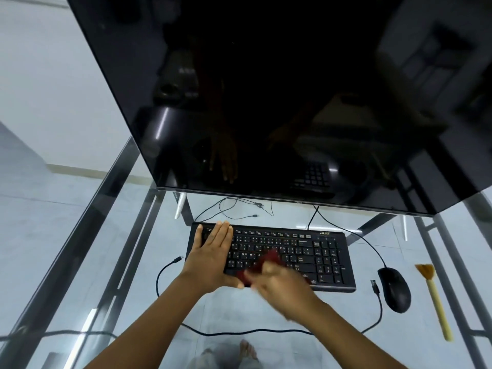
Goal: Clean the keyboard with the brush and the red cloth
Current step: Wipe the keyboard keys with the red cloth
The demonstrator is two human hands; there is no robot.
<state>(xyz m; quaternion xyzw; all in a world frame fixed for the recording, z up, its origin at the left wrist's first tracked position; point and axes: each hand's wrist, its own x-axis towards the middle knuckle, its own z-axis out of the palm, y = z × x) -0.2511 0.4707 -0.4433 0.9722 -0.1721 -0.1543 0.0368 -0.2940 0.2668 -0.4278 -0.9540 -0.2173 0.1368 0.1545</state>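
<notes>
A flat black plastic keyboard, rectangular with low matte keys and pale legends, is laid on a clear glass table just in front of a large glossy dark monitor. The left hand is pressed flat on the keyboard's left end, palm down, fingers straight and close together, nothing held; the top row of keys is reached by the fingertips. A soft, crumpled red cloth is gripped in the right hand, whose fingers are curled shut around it; hand and cloth are blurred. The cloth is seen on the middle keys, just right of the left hand's fingers and beyond the right hand's knuckles. Well to the right of the right fingers, past the keypad, a smooth rounded black mouse is found, and further right the brush, a slim pale yellow stick with a fan of tan bristles, is lying on the glass. Thin black cables are looped over the glass beneath the forearms. Metal frame bars and a pale tiled floor are seen through the glass.
</notes>
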